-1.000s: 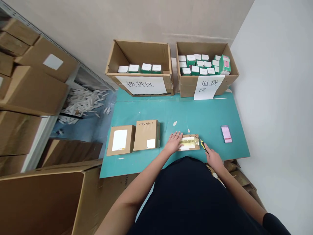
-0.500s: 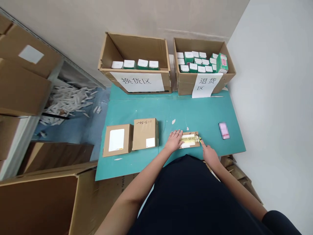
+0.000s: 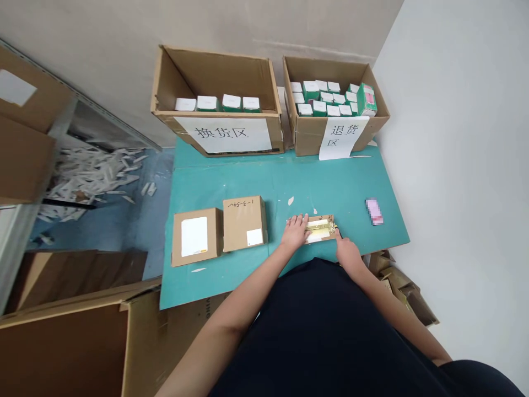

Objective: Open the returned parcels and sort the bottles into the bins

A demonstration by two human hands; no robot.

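As the left hand [image 3: 295,232] presses a parcel [image 3: 321,229], signage [image 3: 223,135] reads 换货区.

Head-worn view, facing forward and down, close above the left hand [image 3: 295,231], right hand [image 3: 348,255], teal table [image 3: 231,176]

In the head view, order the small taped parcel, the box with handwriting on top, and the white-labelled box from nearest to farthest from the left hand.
1. Small taped parcel: at the fingertips of the left hand, to its right.
2. Box with handwriting: to the hand's left.
3. White-labelled box: farther left, beyond the box with handwriting.
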